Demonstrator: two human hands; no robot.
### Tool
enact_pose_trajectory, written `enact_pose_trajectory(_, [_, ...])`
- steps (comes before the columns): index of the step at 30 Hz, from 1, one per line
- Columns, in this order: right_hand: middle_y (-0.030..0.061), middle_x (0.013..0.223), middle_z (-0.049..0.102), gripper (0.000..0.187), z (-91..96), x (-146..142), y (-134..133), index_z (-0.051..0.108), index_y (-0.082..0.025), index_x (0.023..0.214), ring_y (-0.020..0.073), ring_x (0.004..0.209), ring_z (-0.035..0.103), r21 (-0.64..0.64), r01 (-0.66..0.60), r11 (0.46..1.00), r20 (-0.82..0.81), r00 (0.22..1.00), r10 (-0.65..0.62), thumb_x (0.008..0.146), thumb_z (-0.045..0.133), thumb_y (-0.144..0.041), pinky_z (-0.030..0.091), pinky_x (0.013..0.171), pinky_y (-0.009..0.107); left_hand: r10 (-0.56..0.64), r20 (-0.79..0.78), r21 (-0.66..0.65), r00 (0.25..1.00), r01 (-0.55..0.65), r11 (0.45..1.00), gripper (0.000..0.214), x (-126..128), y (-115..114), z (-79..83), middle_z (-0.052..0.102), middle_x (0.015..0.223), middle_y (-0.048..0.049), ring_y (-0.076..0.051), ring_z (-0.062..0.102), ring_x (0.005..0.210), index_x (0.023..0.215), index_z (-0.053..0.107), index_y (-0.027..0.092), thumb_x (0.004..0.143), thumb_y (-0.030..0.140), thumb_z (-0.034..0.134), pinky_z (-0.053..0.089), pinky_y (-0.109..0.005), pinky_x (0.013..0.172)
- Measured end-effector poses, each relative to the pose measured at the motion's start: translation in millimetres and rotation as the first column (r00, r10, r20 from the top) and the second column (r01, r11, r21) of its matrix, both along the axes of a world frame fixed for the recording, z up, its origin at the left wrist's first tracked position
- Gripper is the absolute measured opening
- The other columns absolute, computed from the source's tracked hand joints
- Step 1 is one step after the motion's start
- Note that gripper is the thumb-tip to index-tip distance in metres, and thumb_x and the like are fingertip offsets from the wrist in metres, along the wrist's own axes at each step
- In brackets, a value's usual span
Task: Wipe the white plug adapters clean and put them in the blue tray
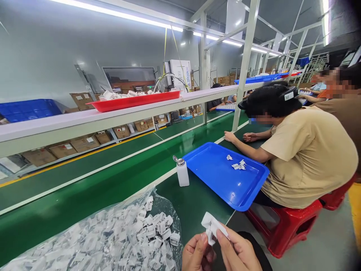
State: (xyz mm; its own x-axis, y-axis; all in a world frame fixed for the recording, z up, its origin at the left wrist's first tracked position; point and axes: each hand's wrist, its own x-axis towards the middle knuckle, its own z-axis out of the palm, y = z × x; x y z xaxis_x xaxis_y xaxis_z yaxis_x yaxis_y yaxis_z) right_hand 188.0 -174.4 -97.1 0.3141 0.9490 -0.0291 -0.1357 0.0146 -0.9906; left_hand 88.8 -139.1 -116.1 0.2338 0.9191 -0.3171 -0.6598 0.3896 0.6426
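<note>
"At the bottom centre of the frame, what do the two hands have?"

"One white plastic part (213,226), held up between them. The left hand (197,252) is curled, its thumb and fingertips pinched on the part's lower end. The right hand (238,254) is closed the same way, fingers gripping the part's right side."

"And around them?"

"At the lower left, a clear bag (84,226) full of similar white pieces lies open on the green bench (194,203), just beside the left hand. Above the hands stands a white dispenser bottle (182,172), touching the near corner of a blue tray (225,184) with a few white pieces in it."

"Anyone else?"

"On the right, a co-worker in a beige shirt (307,154) sits on a red stool (284,226), arms on the bench beyond the blue tray. In the upper left, a red tray (135,101) of white parts rests on the shelf."
</note>
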Motion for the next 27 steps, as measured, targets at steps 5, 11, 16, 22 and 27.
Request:
enact_pose_trajectory(5, [-0.0114, 0.035, 0.034, 0.053, 13.1, 11.1, 5.0, 0.074, -0.01, 0.098, 0.0016, 0.031, 0.014, -0.015, -0.24, 0.971, -0.4, 0.891, 0.214, 0.086, 0.068, -0.062, 0.01, 0.035, 0.019, -0.059, 0.131, -0.14, 0.99, 0.077, 0.987, 0.044, 0.6, 0.2, 3.9, 0.074, 0.064, -0.0049, 0.0, 0.042, 0.041, 0.066, 0.078, 0.011, 0.046, 0.044, 0.1, 0.034, -0.014, 0.044])
enact_pose_trajectory(11, [-0.0094, 0.035, 0.042, 0.054, 15.2, 11.1, 0.7, 0.066, -0.011, 0.116, 0.0038, 0.034, 0.025, -0.03, 0.198, 0.98, -0.203, 0.959, -0.2, 0.093, 0.061, -0.06, 0.02, 0.041, 0.018, -0.121, 0.3, -0.264, 0.946, 0.204, 0.943, 0.052, -2.0, -0.8, 0.2, 0.076, 0.066, -0.0062, 0.002, 0.041, 0.042, 0.075, 0.081, 0.009, 0.04, 0.043, 0.101, 0.034, -0.011, 0.044])
enact_pose_trajectory(16, [-0.0057, 0.035, 0.046, 0.066, 12.3, 5.3, -7.4, 0.069, -0.009, 0.11, 0.0074, 0.032, 0.032, -0.128, 0.09, 0.988, -0.076, 0.992, -0.1, 0.087, 0.059, -0.071, 0.025, 0.038, 0.021, -0.029, 0.145, -0.159, 0.989, 0.052, 0.986, 0.049, 5.0, -4.9, -4.1, 0.078, 0.07, -0.008, 0.0, 0.047, 0.045, 0.073, 0.081, 0.012, 0.046, 0.049, 0.099, 0.04, -0.012, 0.045])
enact_pose_trajectory(22, [-0.0085, 0.036, 0.038, 0.069, 14.4, -0.3, -10.1, 0.074, -0.012, 0.106, 0.0051, 0.032, 0.023, -0.189, -0.093, 0.978, -0.229, 0.972, 0.048, 0.08, 0.063, -0.075, 0.015, 0.032, 0.017, 0.476, -0.439, 0.33, 0.762, -0.356, 0.874, 0.046, 4.7, -11.2, -8.4, 0.082, 0.075, -0.0055, -0.017, 0.072, 0.063, 0.083, 0.085, 0.02, 0.045, 0.041, 0.1, 0.06, -0.022, 0.062])
enact_pose_trajectory(27, [-0.008, 0.036, 0.037, 0.063, 7.4, -7.5, -13.5, 0.079, -0.014, 0.103, 0.0057, 0.029, 0.024, -0.153, -0.048, 0.987, -0.236, 0.972, 0.011, 0.08, 0.068, -0.071, 0.02, 0.029, 0.019, 0.651, -0.538, 0.649, 0.535, -0.23, 0.725, 0.031, -4.5, -10.8, -3.9, 0.078, 0.07, -0.002, -0.017, 0.069, 0.057, 0.088, 0.085, 0.022, 0.063, 0.038, 0.091, 0.058, -0.024, 0.054])
